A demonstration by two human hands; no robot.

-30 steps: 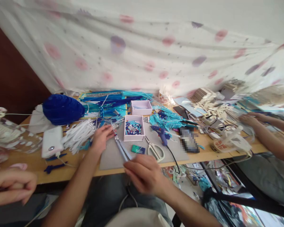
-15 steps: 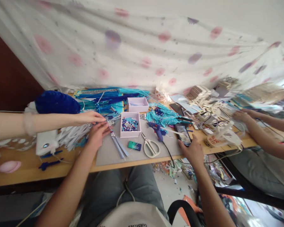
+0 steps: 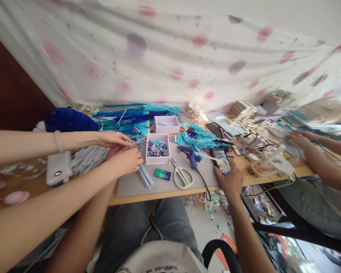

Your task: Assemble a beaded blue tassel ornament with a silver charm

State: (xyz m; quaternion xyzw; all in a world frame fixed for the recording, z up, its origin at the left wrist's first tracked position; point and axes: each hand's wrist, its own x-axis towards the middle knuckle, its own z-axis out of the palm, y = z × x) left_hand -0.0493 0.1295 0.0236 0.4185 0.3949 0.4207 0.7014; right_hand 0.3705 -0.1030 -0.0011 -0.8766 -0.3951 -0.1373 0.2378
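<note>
My right hand grips the lower end of a phone at the table's front edge, thumb on one side and fingers on the other. My left hand is mostly covered by a co-worker's forearm and hand, so its fingers are hidden. The co-worker's other hand meets them over a beaded strand too small to make out. Below these hands, pale blue-grey ribbon tails lie on the grey mat. To their right is an open box of beads.
Scissors, a blue glue gun and a green-blue card lie on the mat. Behind stand a second white box and turquoise woven pieces. A white power bank is left; another person's hands are right.
The co-worker's second arm has come in from the left, across my left forearm, and its hand now covers my left hand and the strand. My right hand stays at the phone.
</note>
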